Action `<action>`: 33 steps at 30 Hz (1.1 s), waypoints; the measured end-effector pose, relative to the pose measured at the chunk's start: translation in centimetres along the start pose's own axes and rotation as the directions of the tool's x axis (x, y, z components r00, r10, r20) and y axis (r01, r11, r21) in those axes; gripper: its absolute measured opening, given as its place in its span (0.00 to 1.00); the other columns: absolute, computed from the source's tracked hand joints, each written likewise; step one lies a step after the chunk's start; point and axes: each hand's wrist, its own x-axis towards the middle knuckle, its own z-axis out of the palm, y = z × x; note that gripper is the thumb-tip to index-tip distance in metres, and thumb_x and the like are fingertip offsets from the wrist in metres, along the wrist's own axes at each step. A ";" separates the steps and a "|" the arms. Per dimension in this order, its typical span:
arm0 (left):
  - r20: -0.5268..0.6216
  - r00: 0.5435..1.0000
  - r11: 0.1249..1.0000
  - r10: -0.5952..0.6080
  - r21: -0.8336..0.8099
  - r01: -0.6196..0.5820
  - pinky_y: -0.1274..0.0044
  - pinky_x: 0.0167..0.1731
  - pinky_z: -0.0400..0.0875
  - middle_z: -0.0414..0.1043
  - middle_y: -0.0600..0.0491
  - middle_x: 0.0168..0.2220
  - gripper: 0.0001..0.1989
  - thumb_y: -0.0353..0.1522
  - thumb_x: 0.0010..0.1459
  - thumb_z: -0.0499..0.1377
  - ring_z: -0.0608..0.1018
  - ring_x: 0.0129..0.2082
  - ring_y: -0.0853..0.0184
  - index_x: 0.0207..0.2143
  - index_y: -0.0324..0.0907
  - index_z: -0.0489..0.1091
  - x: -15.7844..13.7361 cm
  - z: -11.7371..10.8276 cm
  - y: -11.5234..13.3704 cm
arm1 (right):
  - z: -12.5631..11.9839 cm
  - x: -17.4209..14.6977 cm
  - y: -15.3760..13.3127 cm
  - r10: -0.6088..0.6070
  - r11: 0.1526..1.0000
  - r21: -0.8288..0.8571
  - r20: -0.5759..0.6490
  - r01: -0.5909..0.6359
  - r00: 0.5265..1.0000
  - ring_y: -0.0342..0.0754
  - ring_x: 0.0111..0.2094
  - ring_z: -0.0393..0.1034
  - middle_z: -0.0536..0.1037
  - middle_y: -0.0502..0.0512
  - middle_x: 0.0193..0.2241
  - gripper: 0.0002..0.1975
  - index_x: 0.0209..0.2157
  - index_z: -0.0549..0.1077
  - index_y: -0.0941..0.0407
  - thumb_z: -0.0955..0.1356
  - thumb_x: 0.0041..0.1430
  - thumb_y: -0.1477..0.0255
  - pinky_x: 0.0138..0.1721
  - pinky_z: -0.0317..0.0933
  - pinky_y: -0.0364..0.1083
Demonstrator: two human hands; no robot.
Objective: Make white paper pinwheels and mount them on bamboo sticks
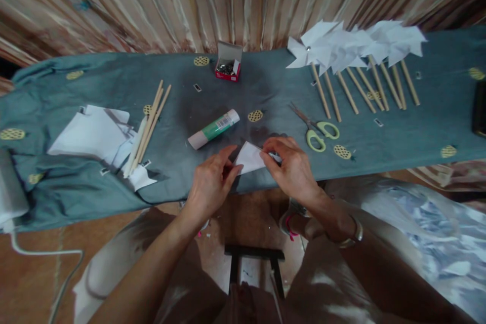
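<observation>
the green-and-white glue stick [213, 129] and the open red box [228, 71] of small metal pieces both carry barcodes, their print too small to read. the left hand [212, 179], fingers curled, grips the left corner of a folded white paper [249, 158], while the right hand [290, 166] pinches its other end between thumb and forefinger. creased into a pointed shape, the sheet sits at the near edge of the green tablecloth [266, 86].
</observation>
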 end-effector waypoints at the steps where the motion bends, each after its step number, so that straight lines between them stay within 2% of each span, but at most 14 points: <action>1: -0.001 1.000 1.000 0.005 0.011 -0.005 0.76 0.34 0.73 0.77 0.55 0.30 0.19 0.34 0.62 0.61 0.78 0.29 0.67 0.54 0.41 0.69 0.0 0.0 0.0 | 0.0 0.0 0.0 0.004 1.000 -0.002 -0.001 -0.004 1.000 0.52 0.38 0.70 0.79 0.56 0.35 0.04 0.31 0.72 0.55 0.68 0.60 0.77 0.44 0.64 0.50; 9: -0.008 0.999 0.998 0.033 0.062 -0.032 0.76 0.32 0.72 0.76 0.55 0.29 0.18 0.35 0.63 0.60 0.77 0.28 0.67 0.54 0.39 0.69 0.1 -0.1 0.1 | 0.0 0.2 -0.4 0.059 0.998 -0.002 0.022 -0.059 0.998 0.53 0.38 0.69 0.78 0.55 0.33 0.06 0.30 0.72 0.53 0.66 0.61 0.76 0.44 0.63 0.52; 15: 0.001 1.000 0.994 0.031 0.109 -0.030 0.77 0.31 0.71 0.75 0.55 0.28 0.18 0.34 0.62 0.61 0.76 0.27 0.67 0.54 0.38 0.69 0.1 -0.1 0.1 | 0.2 0.4 -0.5 0.072 0.997 -0.021 0.015 -0.071 0.997 0.52 0.37 0.69 0.77 0.55 0.32 0.06 0.29 0.71 0.53 0.66 0.60 0.77 0.43 0.63 0.51; 21: -0.003 0.998 0.982 0.069 0.176 -0.067 0.74 0.32 0.73 0.75 0.54 0.28 0.18 0.36 0.64 0.59 0.77 0.28 0.65 0.54 0.40 0.69 0.1 0.0 -0.2 | 0.3 0.5 -0.4 0.061 0.997 -0.053 0.017 -0.060 0.998 0.53 0.36 0.68 0.77 0.56 0.31 0.07 0.28 0.70 0.54 0.66 0.60 0.77 0.42 0.62 0.51; 23: -0.018 0.991 0.963 0.130 0.240 -0.122 0.71 0.34 0.74 0.76 0.50 0.32 0.16 0.36 0.65 0.58 0.78 0.32 0.62 0.52 0.40 0.70 0.1 -0.1 0.1 | 0.3 0.5 -0.4 0.058 0.997 -0.052 0.014 -0.057 0.998 0.52 0.36 0.68 0.77 0.55 0.31 0.07 0.28 0.69 0.53 0.66 0.60 0.77 0.42 0.62 0.51; 25: -0.013 0.969 0.926 0.247 0.298 -0.231 0.67 0.40 0.75 0.78 0.46 0.40 0.13 0.34 0.66 0.55 0.78 0.41 0.58 0.50 0.41 0.71 0.0 -0.1 0.5 | 0.3 0.5 -0.4 0.056 0.997 -0.047 0.014 -0.055 0.998 0.52 0.36 0.68 0.77 0.55 0.31 0.07 0.29 0.69 0.53 0.66 0.60 0.77 0.43 0.62 0.51; 27: 0.014 0.920 0.878 0.391 0.295 -0.377 0.64 0.49 0.74 0.76 0.45 0.50 0.12 0.30 0.67 0.53 0.75 0.52 0.56 0.50 0.43 0.71 -0.4 0.4 0.9 | 0.3 0.5 -0.4 0.053 0.998 -0.047 0.015 -0.053 0.998 0.52 0.36 0.67 0.77 0.55 0.31 0.07 0.29 0.69 0.53 0.65 0.61 0.77 0.43 0.62 0.51; 29: 0.014 0.862 0.830 0.507 0.260 -0.493 0.62 0.54 0.72 0.73 0.43 0.55 0.14 0.29 0.67 0.53 0.71 0.59 0.56 0.53 0.39 0.69 -1.0 1.2 1.3 | 0.3 0.5 -0.4 0.051 0.997 -0.051 0.019 -0.050 0.999 0.52 0.36 0.67 0.76 0.55 0.30 0.07 0.29 0.69 0.53 0.65 0.60 0.77 0.42 0.62 0.51; 33: 0.108 0.866 0.819 0.489 0.285 -0.498 0.58 0.62 0.65 0.66 0.36 0.62 0.23 0.30 0.68 0.52 0.63 0.66 0.53 0.63 0.32 0.57 -2.4 3.0 1.5 | 0.4 0.5 -0.3 0.053 0.997 -0.051 0.026 -0.052 0.998 0.52 0.35 0.67 0.76 0.55 0.30 0.07 0.28 0.69 0.53 0.66 0.60 0.77 0.42 0.63 0.51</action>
